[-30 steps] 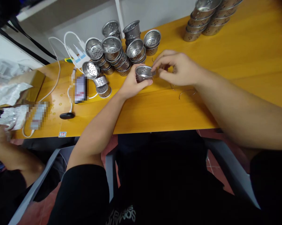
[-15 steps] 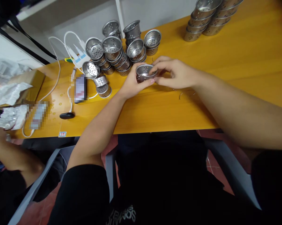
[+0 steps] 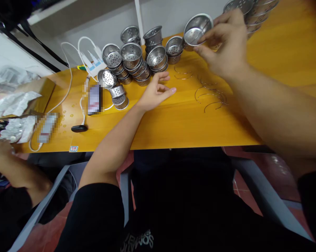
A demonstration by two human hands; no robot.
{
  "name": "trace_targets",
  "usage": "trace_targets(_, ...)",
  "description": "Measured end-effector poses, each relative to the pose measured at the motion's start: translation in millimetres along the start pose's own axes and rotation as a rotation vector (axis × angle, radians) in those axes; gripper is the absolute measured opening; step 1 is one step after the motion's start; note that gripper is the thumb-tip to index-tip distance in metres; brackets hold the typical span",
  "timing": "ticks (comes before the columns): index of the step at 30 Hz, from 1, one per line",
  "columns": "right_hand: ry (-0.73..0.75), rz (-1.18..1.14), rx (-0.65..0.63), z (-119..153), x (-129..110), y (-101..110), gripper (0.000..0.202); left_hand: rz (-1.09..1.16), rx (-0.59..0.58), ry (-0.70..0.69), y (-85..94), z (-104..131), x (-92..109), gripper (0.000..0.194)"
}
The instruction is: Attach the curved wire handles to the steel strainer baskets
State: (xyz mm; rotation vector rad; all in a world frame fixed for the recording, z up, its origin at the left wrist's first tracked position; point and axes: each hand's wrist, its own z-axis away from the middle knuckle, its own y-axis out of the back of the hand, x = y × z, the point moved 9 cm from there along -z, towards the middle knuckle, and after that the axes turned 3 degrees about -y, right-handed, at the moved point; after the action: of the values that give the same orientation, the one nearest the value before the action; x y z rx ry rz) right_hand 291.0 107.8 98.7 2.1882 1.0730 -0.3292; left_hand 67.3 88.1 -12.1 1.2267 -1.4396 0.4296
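Note:
A perforated metal cup (image 3: 197, 30) is in my right hand (image 3: 223, 42), pinched at its near right rim and lifted towards the back of the table. A thin wire seems to cross the inside of this cup. My left hand (image 3: 156, 92) holds nothing, its fingers spread above the tabletop. Just behind it stand stacks of similar perforated cups (image 3: 157, 57). Several thin curved wires (image 3: 210, 96) lie loose on the table between my two arms.
More stacked cups (image 3: 260, 19) stand at the back right. On the left are a power strip (image 3: 96, 66), a phone (image 3: 95, 99), a second phone (image 3: 48, 127), a black object (image 3: 79, 128) and white cables. A co-worker's arm (image 3: 23, 171) rests at the far left.
My right hand has carried the cup away from my left hand, to the right and back. My left hand has let go of it and its fingers have spread.

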Motion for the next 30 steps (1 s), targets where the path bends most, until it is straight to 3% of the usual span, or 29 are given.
trace_targets(6, -0.106, 0.144, -0.108, -28.7, 16.9, -40.4, 0.034, 0.023, 0.016, 0.001, -0.2, 0.5, 0.5, 0.072)
trace_targets(12, -0.210, 0.231, -0.182, -40.5, 30.2, -81.6, 0.042, 0.040, 0.022, 0.035, -1.2, 2.0, 1.7, 0.064)
trace_targets(18, -0.240, 0.275, -0.237, -37.6, 33.6, -94.6, 0.041, 0.018, 0.003, 0.062, -5.1, 1.9, 1.2, 0.065)
trace_targets(22, -0.222, 0.270, -0.281, -34.2, 30.6, -86.7, 0.054, 0.011, 0.013, 0.102, -4.8, 4.4, 9.7, 0.063)
trace_targets(24, -0.175, 0.255, -0.279, -34.7, 23.1, -73.1, 0.050, 0.035, 0.029, 0.123, -3.7, 6.7, 16.0, 0.059)
trace_targets(27, -0.090, 0.315, -0.192, -41.5, 7.6, -35.8, 0.040, 0.056, 0.037, 0.154, -3.4, 9.7, 23.0, 0.054)
trace_targets(30, -0.261, 0.466, -0.130, -50.8, 22.2, 5.3, 0.055, 0.079, 0.036, 0.163, -3.7, 11.0, 26.7, 0.049)
